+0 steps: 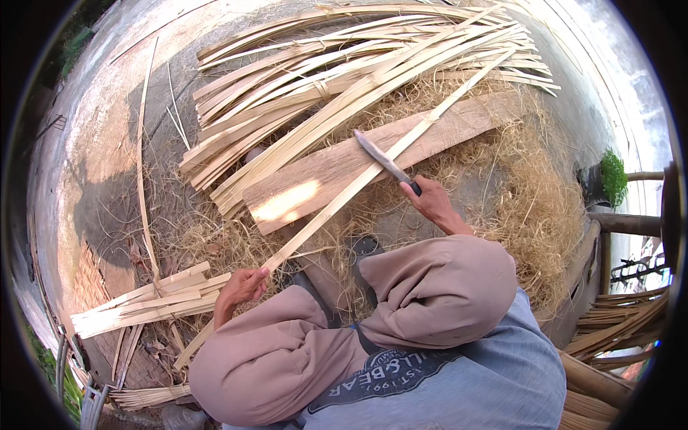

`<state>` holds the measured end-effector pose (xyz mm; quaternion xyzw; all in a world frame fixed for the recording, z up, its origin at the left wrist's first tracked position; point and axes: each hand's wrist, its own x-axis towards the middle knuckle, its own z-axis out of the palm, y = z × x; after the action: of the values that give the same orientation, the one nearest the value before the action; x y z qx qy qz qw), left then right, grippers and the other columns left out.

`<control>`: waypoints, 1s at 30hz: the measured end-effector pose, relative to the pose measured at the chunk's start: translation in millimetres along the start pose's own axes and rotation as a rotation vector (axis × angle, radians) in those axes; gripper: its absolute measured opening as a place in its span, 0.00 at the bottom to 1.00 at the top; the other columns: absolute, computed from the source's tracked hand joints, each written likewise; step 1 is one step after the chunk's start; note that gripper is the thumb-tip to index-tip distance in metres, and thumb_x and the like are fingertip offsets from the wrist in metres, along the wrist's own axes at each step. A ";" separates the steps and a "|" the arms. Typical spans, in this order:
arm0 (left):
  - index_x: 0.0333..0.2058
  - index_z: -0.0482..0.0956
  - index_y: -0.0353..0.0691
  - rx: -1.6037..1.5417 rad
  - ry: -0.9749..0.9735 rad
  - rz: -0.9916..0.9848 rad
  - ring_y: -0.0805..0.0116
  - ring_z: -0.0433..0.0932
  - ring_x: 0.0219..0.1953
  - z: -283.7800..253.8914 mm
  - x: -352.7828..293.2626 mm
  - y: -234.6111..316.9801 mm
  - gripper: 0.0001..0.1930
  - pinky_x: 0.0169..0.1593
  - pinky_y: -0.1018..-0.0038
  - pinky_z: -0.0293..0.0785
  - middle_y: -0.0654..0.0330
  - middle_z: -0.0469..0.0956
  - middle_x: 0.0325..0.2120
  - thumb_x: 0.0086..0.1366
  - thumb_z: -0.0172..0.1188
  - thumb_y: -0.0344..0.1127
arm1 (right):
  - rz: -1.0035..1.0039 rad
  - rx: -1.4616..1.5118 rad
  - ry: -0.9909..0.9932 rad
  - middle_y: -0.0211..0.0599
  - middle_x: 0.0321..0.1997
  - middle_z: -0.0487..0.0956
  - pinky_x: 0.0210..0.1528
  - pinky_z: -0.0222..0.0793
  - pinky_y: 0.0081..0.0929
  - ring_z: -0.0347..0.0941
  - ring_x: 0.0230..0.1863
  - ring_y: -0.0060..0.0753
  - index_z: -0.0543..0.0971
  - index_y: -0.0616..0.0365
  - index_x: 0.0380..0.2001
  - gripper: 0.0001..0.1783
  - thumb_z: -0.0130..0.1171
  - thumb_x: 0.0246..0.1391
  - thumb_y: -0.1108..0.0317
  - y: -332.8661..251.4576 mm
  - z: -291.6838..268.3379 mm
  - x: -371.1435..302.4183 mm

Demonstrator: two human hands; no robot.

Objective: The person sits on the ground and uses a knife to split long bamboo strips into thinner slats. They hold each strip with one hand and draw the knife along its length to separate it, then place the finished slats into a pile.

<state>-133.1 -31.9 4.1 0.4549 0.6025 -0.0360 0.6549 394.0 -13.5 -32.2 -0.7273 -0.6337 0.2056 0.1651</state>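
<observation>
My left hand is closed around the near end of a long pale bamboo strip. The strip runs away to the upper right, lying across a flat wooden board. In my right hand is a knife with a dark handle, its fingers wrapped round the grip. The blade points up and to the left, over the board and close against the strip; whether it touches cannot be seen. Curly bamboo shavings surround the board.
Tied bundles of bamboo strips lie beyond the board. A smaller stack of strips rests at the left, near a single long strip. At the right are wooden poles, more strips and a green plant.
</observation>
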 end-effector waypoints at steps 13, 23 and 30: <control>0.26 0.84 0.39 0.115 0.041 0.021 0.77 0.74 0.18 -30.5 -5.1 -11.1 0.30 0.23 0.77 0.66 0.65 0.77 0.16 0.74 0.54 0.60 | 0.315 0.159 0.209 0.56 0.22 0.77 0.32 0.68 0.47 0.76 0.27 0.58 0.77 0.65 0.27 0.33 0.57 0.66 0.40 30.1 -3.5 0.9; 0.25 0.84 0.37 0.102 0.022 0.089 0.76 0.74 0.18 -25.3 25.8 -16.6 0.31 0.26 0.74 0.70 0.64 0.77 0.14 0.75 0.53 0.59 | 0.152 0.069 0.113 0.54 0.26 0.78 0.34 0.71 0.51 0.78 0.31 0.61 0.77 0.60 0.29 0.30 0.57 0.65 0.40 24.3 13.3 -25.9; 0.30 0.87 0.36 0.099 0.018 -0.034 0.75 0.76 0.21 -36.6 -26.4 -19.3 0.31 0.26 0.74 0.71 0.62 0.82 0.20 0.73 0.54 0.61 | 0.142 -0.064 0.199 0.57 0.22 0.76 0.34 0.70 0.51 0.75 0.28 0.64 0.76 0.62 0.26 0.31 0.57 0.65 0.40 45.2 -1.6 7.2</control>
<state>-179.4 -33.0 20.2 0.4767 0.6135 -0.0726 0.6254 434.3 -12.8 -54.1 -0.7921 -0.5671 0.1233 0.1890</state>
